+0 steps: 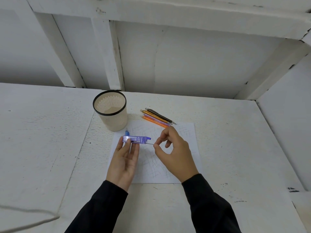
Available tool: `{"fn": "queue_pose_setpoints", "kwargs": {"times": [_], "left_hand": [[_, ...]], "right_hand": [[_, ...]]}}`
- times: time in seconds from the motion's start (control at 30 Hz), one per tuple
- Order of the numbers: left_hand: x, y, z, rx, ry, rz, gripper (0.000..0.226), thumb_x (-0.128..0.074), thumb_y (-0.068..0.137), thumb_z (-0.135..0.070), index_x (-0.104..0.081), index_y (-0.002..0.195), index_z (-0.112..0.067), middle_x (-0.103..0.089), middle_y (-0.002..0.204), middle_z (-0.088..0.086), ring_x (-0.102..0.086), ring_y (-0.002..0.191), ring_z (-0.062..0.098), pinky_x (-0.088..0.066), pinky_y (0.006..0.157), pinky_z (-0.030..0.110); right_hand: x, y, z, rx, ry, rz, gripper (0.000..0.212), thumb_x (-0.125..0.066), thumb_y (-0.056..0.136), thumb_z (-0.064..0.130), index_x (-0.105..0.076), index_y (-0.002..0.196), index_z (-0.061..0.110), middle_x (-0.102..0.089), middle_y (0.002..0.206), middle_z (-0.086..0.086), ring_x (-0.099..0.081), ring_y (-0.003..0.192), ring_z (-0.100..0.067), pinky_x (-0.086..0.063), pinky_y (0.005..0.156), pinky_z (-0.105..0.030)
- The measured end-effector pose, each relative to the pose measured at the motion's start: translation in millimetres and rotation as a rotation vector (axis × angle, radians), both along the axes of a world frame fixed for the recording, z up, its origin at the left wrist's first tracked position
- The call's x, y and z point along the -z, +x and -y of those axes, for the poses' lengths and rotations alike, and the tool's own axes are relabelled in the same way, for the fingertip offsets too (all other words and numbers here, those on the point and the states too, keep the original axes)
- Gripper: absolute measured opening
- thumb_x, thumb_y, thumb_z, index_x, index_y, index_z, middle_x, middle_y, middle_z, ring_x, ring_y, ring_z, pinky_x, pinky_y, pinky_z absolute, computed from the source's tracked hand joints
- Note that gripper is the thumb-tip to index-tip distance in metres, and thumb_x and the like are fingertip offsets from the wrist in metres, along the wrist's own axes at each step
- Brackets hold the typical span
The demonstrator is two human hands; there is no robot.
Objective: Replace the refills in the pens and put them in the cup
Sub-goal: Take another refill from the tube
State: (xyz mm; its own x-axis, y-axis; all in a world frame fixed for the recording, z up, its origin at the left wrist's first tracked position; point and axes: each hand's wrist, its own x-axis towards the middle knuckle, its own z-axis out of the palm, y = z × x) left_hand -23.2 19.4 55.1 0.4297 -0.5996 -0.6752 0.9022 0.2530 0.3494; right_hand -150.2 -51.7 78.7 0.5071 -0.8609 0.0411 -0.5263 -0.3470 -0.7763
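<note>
The left hand (125,158) is gripping a purple refill case (135,139) between thumb and fingers, holding it level above a scribbled sheet of paper (183,140). The right hand (174,153) is pinching a thin refill lead (151,143) between thumb and forefinger at the case's open end, its other fingers curling loosely. Beyond the left hand a beige slotted cup (111,111) is standing upright on the white table (235,148), partly hiding a small blue cap (127,132) just behind the case. Beyond the right hand, four pens (157,117) are lying side by side, their tips overlapping the paper's far edge. Black sleeves (208,207) are covering both wrists; the case's printing is too small to read fully.
</note>
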Motion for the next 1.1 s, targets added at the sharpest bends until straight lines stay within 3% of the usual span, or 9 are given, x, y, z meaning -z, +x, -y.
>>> {"fn": "queue_pose_setpoints", "kwargs": {"times": [0.4,0.63,0.8,1.1], "left_hand": [[3.8,0.4,2.8,0.022,0.033,0.008,0.031,-0.059,0.09,-0.006,-0.063,0.12,-0.014,-0.069,0.114,0.013,-0.069,0.098,0.022,-0.058,0.08,0.033],[3.2,-1.7,2.3,0.022,0.046,0.011,0.031,-0.058,0.091,-0.006,-0.062,0.121,-0.014,-0.068,0.113,0.013,-0.068,0.096,0.021,-0.059,0.076,0.032],[2.7,-2.0,1.5,0.022,0.044,0.0,0.031,-0.057,0.091,-0.007,-0.061,0.122,-0.014,-0.068,0.113,0.013,-0.069,0.094,0.021,-0.059,0.075,0.031],[5.0,-1.1,0.2,0.01,0.032,-0.024,0.028,-0.058,0.091,-0.007,-0.063,0.118,-0.014,-0.068,0.111,0.013,-0.073,0.078,0.02,-0.06,0.071,0.031]], "right_hand": [[2.6,2.1,0.5,-0.039,-0.026,0.0,0.019,-0.06,0.088,0.03,-0.041,0.091,0.035,-0.053,0.085,0.015,-0.053,0.081,-0.012,-0.052,0.079,-0.037],[1.7,3.2,-0.3,-0.067,-0.038,-0.033,0.021,-0.059,0.088,0.026,-0.04,0.094,0.033,-0.051,0.089,0.012,-0.05,0.082,-0.011,-0.049,0.079,-0.03],[2.2,2.8,-1.4,-0.045,0.066,0.039,0.026,-0.062,0.083,0.022,-0.041,0.093,0.033,-0.053,0.09,0.01,-0.051,0.084,-0.013,-0.052,0.078,-0.031],[-4.3,-0.4,-0.3,-0.026,0.167,0.143,0.035,-0.067,0.08,0.011,-0.041,0.087,0.033,-0.059,0.089,0.006,-0.052,0.081,-0.01,-0.042,0.073,-0.015]]}}
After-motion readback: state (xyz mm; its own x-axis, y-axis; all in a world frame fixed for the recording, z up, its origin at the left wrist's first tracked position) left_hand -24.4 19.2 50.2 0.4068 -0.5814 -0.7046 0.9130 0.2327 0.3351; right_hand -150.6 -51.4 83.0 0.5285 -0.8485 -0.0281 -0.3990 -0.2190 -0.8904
